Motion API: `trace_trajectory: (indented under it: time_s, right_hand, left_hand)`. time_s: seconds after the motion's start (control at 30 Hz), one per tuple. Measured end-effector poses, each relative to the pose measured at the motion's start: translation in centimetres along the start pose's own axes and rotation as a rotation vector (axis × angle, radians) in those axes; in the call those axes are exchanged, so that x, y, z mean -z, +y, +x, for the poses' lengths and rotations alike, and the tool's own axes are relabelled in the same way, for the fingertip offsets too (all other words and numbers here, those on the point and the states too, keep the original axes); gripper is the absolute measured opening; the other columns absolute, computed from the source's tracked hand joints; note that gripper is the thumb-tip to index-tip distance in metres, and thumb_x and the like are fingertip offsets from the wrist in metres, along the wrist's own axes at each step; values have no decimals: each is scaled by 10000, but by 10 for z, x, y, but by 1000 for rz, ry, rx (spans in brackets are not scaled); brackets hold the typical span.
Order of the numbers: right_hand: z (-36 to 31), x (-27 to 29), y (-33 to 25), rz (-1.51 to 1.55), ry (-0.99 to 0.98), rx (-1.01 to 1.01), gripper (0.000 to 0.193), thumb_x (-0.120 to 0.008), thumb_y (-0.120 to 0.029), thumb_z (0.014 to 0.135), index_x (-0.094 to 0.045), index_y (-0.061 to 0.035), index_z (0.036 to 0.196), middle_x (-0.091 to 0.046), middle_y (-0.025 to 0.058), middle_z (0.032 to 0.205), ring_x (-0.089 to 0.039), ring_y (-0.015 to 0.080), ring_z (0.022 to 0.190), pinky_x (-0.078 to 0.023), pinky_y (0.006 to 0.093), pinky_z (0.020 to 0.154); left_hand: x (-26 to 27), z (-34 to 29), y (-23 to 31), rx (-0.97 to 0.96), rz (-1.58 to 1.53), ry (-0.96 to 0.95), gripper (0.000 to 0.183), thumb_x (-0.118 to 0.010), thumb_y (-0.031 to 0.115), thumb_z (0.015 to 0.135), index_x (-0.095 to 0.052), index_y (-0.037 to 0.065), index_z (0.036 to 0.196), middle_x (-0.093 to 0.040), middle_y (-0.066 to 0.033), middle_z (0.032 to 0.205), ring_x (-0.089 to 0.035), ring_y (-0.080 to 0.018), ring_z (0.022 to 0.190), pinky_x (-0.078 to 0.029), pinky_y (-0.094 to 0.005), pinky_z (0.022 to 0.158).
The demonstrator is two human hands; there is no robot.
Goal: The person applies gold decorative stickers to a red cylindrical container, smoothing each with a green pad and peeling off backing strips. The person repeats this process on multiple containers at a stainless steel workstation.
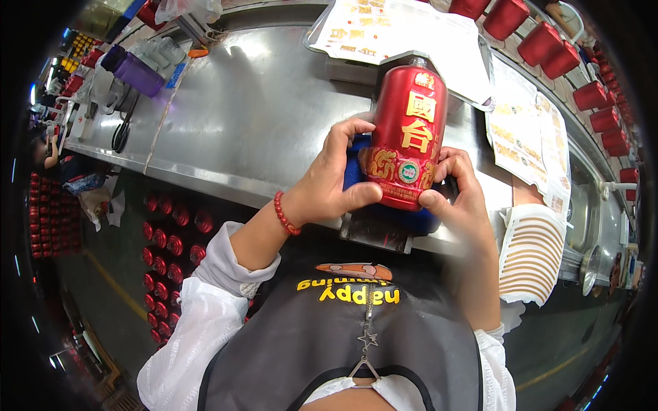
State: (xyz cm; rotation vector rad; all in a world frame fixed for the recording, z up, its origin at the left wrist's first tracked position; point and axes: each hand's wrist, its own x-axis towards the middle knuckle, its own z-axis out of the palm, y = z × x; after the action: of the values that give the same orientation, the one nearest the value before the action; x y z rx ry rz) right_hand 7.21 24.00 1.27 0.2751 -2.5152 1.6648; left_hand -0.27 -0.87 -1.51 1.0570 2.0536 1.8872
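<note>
At the far left, a person is partly visible beyond the stacked red goods. On the left part of the steel bench lie a purple cup, tilted, and a black cable near the front edge. Below the bench, rows of red containers stand on the left.

The left hand, with a red bead bracelet at its wrist, is part-open around the left side of the red bottle, thumb at its lower edge and fingers higher up. The bottle is at the front of the bench, over a blue support, its neck pointing away from the person and its gold lettering facing up. Behind it is a white sheet with gold prints.

The right hand is curled at the bottle's lower right side, thumb on the bottom corner and fingers bent along the edge. Both hands have hold of the bottle.

Farther right lie a printed sheet and, near the right forearm, a sheet of curved brown strips. Red cups line the upper right.
</note>
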Motion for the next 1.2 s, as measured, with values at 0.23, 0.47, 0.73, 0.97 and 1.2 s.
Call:
trace_trajectory:
  time_s: [0.23, 0.47, 0.73, 0.97, 1.2]
  right_hand:
    - [-20, -7, -22, -345, 215, 299, 622, -877, -235, 731, -592, -34, 1246, -495, 150, 1223, -534, 281, 1104, -495, 353, 865]
    - [-30, -21, -19, -504, 187, 375, 551, -816, -84, 727, -678, -89, 1260, -536, 158, 1219, -530, 344, 1130, -470, 437, 941]
    - [-31, -24, -16, -502, 192, 361, 522, -798, -90, 767, -670, -85, 1274, -536, 170, 1222, -532, 346, 1127, -466, 437, 945]
    - [-35, -26, -14, -464, 196, 325, 555, -799, -88, 763, -655, -87, 1299, -529, 175, 1235, -523, 351, 1139, -453, 442, 968]
    - [-39, -27, -10, -506, 183, 319, 529, -722, -205, 893, -568, -77, 1383, -472, 183, 1326, -478, 325, 1197, -436, 402, 947]
  left_hand:
    - [9, -5, 21, -383, 848, 95, 927, -830, 481, 719, -396, 146, 1466, -534, -115, 1365, -424, -325, 1327, -147, -605, 1190]
    - [-24, -15, 32, -440, 893, 190, 548, -756, 304, 819, -630, 254, 1350, -696, 26, 1169, -409, -268, 1361, -100, -577, 1208]
    - [-30, -34, 32, -152, 872, 226, 736, -657, 443, 906, -447, 53, 1493, -594, -212, 1303, -316, -423, 1405, -125, -605, 1170]
    - [-31, -21, 31, -116, 866, 218, 914, -794, 412, 773, -387, 65, 1514, -484, -220, 1396, -304, -438, 1384, -161, -619, 1154]
    - [-25, -14, 28, -181, 820, 142, 958, -777, 455, 790, -320, 59, 1533, -431, -201, 1467, -336, -409, 1381, -130, -651, 1153]
